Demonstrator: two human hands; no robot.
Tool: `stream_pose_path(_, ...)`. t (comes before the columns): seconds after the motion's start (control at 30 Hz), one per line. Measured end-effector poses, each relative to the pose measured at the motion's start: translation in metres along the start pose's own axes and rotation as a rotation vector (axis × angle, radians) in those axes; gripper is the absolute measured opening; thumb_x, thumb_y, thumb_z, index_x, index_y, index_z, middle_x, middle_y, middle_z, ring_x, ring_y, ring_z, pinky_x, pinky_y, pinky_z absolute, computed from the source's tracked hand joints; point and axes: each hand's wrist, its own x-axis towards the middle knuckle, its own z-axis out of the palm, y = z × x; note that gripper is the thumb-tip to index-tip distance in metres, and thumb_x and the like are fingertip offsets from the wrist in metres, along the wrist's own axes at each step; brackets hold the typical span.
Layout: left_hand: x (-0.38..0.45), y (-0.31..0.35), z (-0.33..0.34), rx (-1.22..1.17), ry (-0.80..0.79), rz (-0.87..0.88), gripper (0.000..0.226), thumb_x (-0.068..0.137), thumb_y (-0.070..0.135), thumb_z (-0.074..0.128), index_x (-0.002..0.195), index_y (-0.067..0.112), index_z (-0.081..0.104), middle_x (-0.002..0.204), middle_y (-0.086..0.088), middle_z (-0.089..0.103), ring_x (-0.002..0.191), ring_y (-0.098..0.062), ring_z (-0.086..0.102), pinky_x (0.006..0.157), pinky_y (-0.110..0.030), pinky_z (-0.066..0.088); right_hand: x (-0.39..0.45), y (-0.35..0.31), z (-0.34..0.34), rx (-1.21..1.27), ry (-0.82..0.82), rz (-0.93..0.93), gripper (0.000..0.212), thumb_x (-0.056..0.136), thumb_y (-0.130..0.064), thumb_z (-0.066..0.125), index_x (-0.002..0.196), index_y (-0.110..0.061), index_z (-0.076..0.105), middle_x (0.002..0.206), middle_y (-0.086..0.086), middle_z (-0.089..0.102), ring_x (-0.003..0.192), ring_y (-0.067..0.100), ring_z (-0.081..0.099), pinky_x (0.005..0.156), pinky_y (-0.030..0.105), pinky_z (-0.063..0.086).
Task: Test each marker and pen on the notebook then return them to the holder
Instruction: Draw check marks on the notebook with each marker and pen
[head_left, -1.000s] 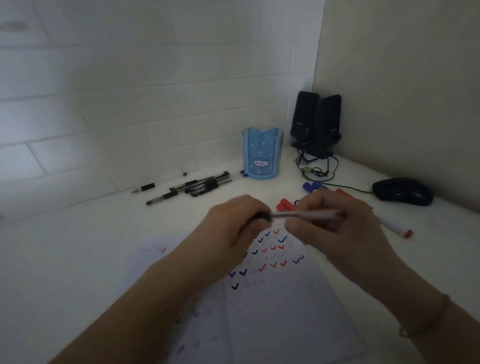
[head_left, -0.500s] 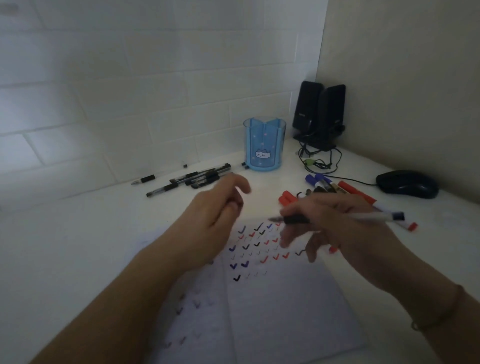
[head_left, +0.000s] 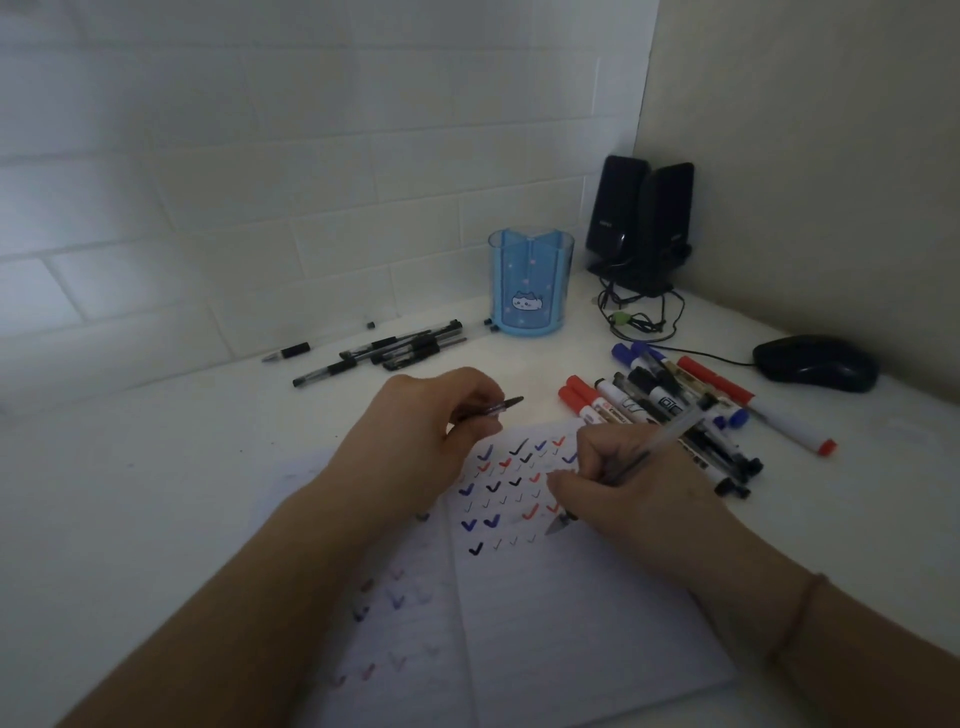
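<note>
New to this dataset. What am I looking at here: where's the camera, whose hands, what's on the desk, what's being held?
There is no robot: a person works with bare hands, and the single camera sits on their head, looking forward and down, so the arms enter from the bottom.

The right hand grips a clear pen with its tip at the open notebook, whose page is already covered in small black, blue and red check marks. The left hand pinches a pen cap just above the page.

On the white desk: a blue pen holder near the wall, a loose group of black pens to its left, a pile of markers on the right, plus two black speakers and a mouse in the corner.
</note>
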Motion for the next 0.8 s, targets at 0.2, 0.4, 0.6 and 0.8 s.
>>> stream_pose_path(0.2,0.000,0.001,0.002,0.033,-0.013,0.027,0.016,0.089,0.027,0.062,0.105,0.028,0.063,0.093,0.013,0.068,0.085,-0.005,0.063,0.081,-0.031,0.054,0.001,0.000,-0.002,0.007,-0.040,0.000,0.036,0.073,-0.004,0.068,0.051,0.000,0.040,0.043,0.005,0.034,0.041,0.007,0.032,0.044,0.020,0.036)
stream_pose_path(0.4,0.000,0.003,0.002,0.021,-0.054,0.024,0.016,0.088,0.026,0.064,0.104,0.026,0.066,0.092,0.011,0.068,0.081,-0.005,0.062,0.080,-0.030,0.054,0.002,-0.004,-0.006,0.055,0.004,0.110,0.032,0.076,-0.010,0.072,0.056,-0.002,0.048,0.043,0.005,0.048,0.037,0.005,0.044,0.042,0.021,0.043)
stream_pose_path(0.6,-0.002,0.008,0.002,-0.052,-0.124,-0.037,0.014,0.084,0.030,0.069,0.097,0.030,0.066,0.083,0.013,0.067,0.077,-0.002,0.064,0.080,-0.030,0.055,0.007,-0.017,-0.030,0.464,-0.014,0.223,0.018,0.071,-0.024,0.066,0.073,-0.007,0.061,0.051,0.002,0.057,0.042,0.012,0.045,0.036,0.018,0.032)
stream_pose_path(0.8,-0.004,0.015,0.001,-0.131,-0.107,-0.018,0.011,0.083,0.025,0.070,0.093,0.029,0.066,0.081,0.014,0.066,0.076,-0.002,0.062,0.076,-0.024,0.054,0.008,-0.015,-0.034,0.547,-0.018,0.265,0.016,0.087,-0.003,0.051,0.078,-0.011,0.062,0.060,0.010,0.064,0.044,0.021,0.052,0.039,0.019,0.030)
